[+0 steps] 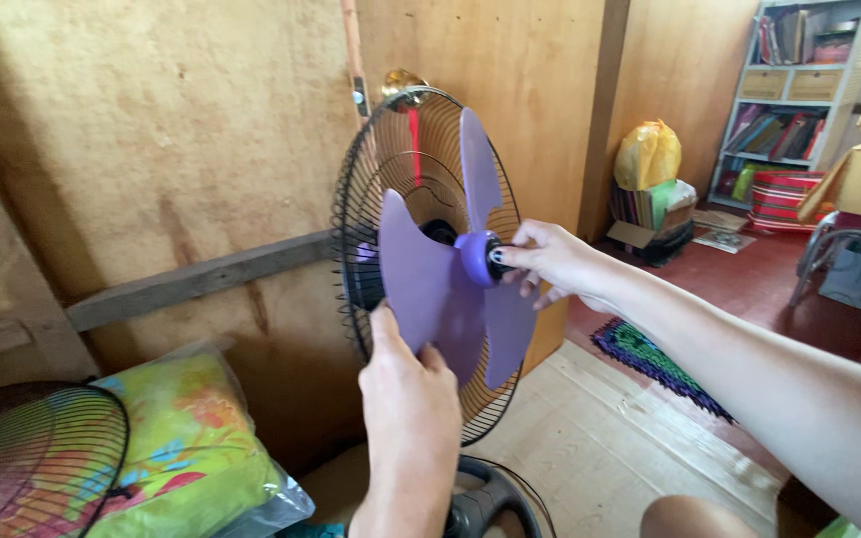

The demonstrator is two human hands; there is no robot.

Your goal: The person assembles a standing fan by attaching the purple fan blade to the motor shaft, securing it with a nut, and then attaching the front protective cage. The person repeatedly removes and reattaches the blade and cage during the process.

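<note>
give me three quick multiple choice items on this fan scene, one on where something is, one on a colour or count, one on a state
1. Where does the loose wire guard lie?
A. lower left, beside the flowered pillow
B. on the bookshelf
C. on the green mat

2. What colour is the fan blade?
A. white
B. purple
C. red

3. How is the fan's front?
A. covered by a guard
B. wrapped in plastic
C. open, blade bare before the rear guard

Answers:
1. A, the dark wire dome sits at the lower left edge, by the pillow.
2. B, all the vanes and the hub are purple.
3. C, the right hand pinches the hub and the left hand grips a vane, with no grille in front.
</note>
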